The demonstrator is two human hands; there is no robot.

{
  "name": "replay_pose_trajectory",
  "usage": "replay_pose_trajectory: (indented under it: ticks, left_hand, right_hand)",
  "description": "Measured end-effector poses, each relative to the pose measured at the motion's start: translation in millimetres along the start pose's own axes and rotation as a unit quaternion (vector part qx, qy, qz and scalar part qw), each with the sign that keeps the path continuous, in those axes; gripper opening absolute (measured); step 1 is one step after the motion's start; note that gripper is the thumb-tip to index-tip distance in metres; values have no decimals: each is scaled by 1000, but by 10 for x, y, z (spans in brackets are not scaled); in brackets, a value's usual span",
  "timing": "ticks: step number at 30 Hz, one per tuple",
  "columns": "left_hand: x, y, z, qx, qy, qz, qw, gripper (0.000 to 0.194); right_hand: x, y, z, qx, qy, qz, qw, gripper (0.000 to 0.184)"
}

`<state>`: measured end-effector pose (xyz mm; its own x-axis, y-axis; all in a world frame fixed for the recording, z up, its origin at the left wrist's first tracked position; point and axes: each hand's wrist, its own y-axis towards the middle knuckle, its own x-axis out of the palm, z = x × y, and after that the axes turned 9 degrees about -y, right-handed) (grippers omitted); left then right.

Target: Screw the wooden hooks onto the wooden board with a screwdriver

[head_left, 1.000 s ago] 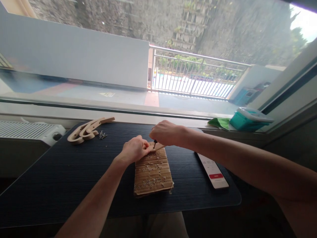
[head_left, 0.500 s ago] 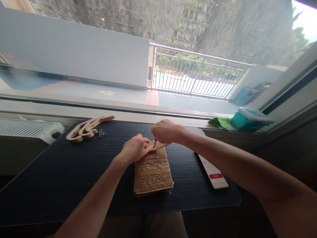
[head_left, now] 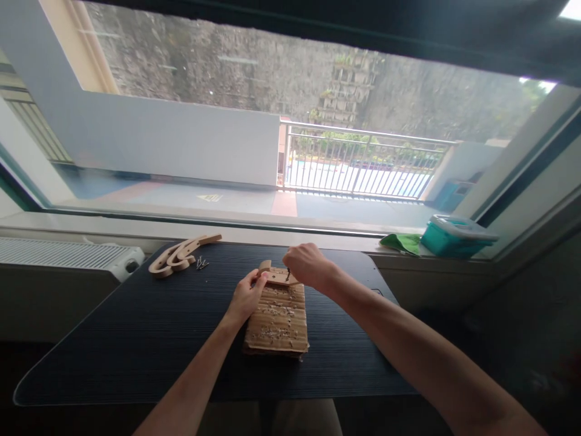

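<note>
My left hand [head_left: 247, 295] is closed on the left end of a curved wooden piece [head_left: 276, 277], its thumb on the top face. The piece lies across the far end of a corrugated cardboard block [head_left: 276, 330] pitted with many holes. One dark hole shows in the wood near my thumb. My right hand [head_left: 305, 261] makes a fist around a thin dark metal shaft [head_left: 288, 275], which points down onto the wood. The shaft's upper part is hidden in the fist, so I cannot tell whether it is a screw or a driver.
More curved wooden pieces [head_left: 179, 254] lie at the dark table's [head_left: 181, 327] far left, beside several screws [head_left: 201, 263]. A teal box [head_left: 456, 236] and a green cloth [head_left: 402, 243] sit on the windowsill. A radiator [head_left: 77, 257] stands left of the table.
My view has tilted upward. The left hand has shifted left along the wooden piece, baring its curled end. The right fist stays over the shaft. My right forearm now covers most of the phone.
</note>
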<state>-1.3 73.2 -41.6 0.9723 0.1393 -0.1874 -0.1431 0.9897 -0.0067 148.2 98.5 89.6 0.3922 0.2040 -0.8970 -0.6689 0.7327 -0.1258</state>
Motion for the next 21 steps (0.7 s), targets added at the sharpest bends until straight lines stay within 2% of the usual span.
replay_pose_trajectory:
  ticks: [3, 5, 8, 10, 12, 16, 21]
  left_hand:
    - [11, -14, 51, -53, -65, 2, 997, 47]
    - [-10, -49, 81, -84, -97, -10, 992, 43]
    - [-77, -149, 122, -90, -131, 0, 987, 38]
    - [-152, -251, 143, -59, -169, 69, 981, 45]
    - [-258, -376, 163, 7, -188, 131, 973, 53]
    - [-526, -620, 221, 101, -160, 187, 964, 55]
    - [-763, -776, 282, 129, -147, 222, 955, 56]
  right_hand:
    - [0, -49, -79, 6, -2, 21, 1000, 23]
    - [2, -109, -135, 9, -3, 34, 999, 23]
    - [-16, -252, -212, 24, -4, 63, 998, 26]
    - [-37, -372, -268, 59, 18, 107, 992, 24]
    - [-49, -491, -349, 73, 67, 154, 983, 22]
    - [-2, -658, -603, 73, 163, 193, 965, 22]
    - [122, -723, -862, 69, 259, 266, 926, 29]
